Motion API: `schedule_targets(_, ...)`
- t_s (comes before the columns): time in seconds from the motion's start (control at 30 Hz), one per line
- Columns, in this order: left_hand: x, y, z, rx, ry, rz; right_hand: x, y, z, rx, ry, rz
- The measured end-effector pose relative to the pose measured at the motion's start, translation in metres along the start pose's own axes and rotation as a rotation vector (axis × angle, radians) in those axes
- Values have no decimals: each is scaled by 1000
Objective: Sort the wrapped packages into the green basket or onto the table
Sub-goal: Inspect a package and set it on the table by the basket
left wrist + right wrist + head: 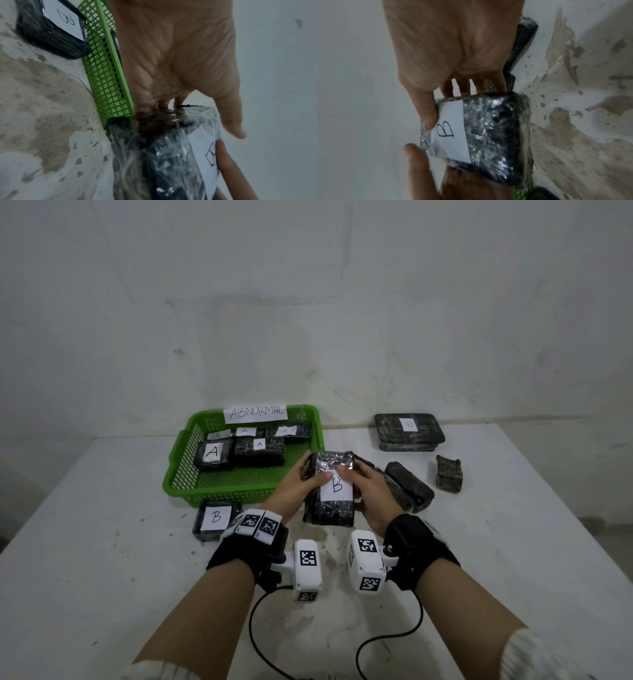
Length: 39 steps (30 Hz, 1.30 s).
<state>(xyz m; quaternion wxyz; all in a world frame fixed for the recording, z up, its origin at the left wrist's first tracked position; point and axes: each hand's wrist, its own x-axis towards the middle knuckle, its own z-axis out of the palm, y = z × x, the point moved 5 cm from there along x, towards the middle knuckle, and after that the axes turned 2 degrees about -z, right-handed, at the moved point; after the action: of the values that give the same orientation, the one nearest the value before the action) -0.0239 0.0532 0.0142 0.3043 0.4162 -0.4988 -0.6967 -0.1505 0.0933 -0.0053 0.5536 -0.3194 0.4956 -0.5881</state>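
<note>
Both hands hold one black package [331,494] wrapped in shiny film, with a white label marked B, just above the table near the green basket's front right corner. My left hand [305,479] grips its left side and my right hand [364,484] its right side, thumbs on the label face, fingers behind. In the left wrist view the left hand [171,56] meets the package [159,155] at its top edge. In the right wrist view the right hand [453,47] pinches the package [489,128], thumb on the label. The green basket [178,450], tagged ABNORMAL, holds several packages marked A [213,455].
Another B package [215,518] lies on the white table in front of the basket. A B-labelled stack [407,431] sits at the back right. Two long dark packages [409,486] and a small block [449,474] lie to the right. Wrist camera cables trail near me.
</note>
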Motion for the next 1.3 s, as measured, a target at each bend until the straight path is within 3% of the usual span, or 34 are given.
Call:
schedule_targets(0.2, -1, 0, -3, -14, 35, 5, 0, 3, 6, 64, -104, 34)
schedule_targets(0.4, -4, -1, 4, 57, -50, 0, 4, 2, 3, 98, -39, 13)
schedule_targets(0.57, 1, -1, -4, -22, 4, 22, 6, 11, 3, 102, -120, 89)
schedule_targets(0.77, -1, -2, -2, -12, -23, 9, 7, 12, 0, 95, -46, 76)
schedule_targets(0.93, 3, -4, -8, -46, 25, 26, 5, 12, 4, 107, -105, 117)
schedule_targets(1.07, 2, -4, -6, -32, -14, 63, 5, 5, 5, 115, -71, 89)
schedule_targets(1.3, 3, -2, -7, 9, -40, -47, 2, -2, 6, 97, -141, 70)
